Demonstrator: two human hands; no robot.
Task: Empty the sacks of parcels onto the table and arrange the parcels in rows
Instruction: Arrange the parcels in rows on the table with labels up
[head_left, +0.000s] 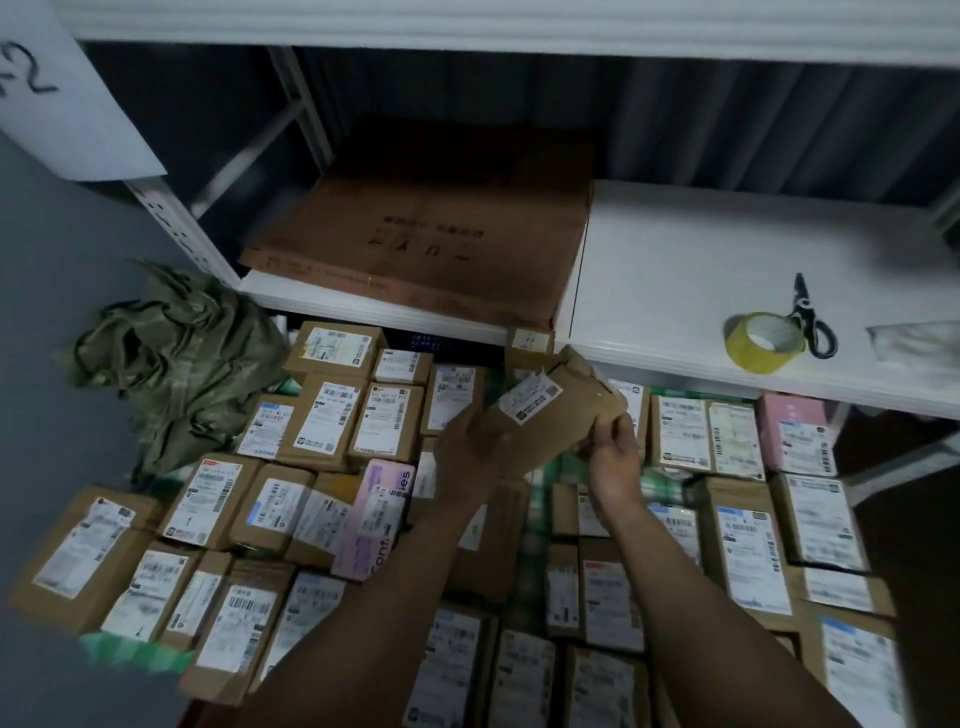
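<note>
A brown cardboard parcel (550, 415) with a white label is held tilted in the air above the table, under the shelf edge. My left hand (470, 454) grips its lower left end. My right hand (613, 452) pinches its right edge. Below, several labelled brown parcels (332, 421) lie in rows on a green checked cloth (535, 540) over the table. A pink parcel (376, 517) lies among them and another pink parcel (797, 439) sits at the right. A crumpled green sack (176, 364) lies at the table's far left.
A white shelf (701, 291) hangs just above the far rows. On it lie a large flat cardboard box (431, 228), a roll of yellow tape (763, 340) and black scissors (810, 317). A metal shelf post (176, 228) stands at the left.
</note>
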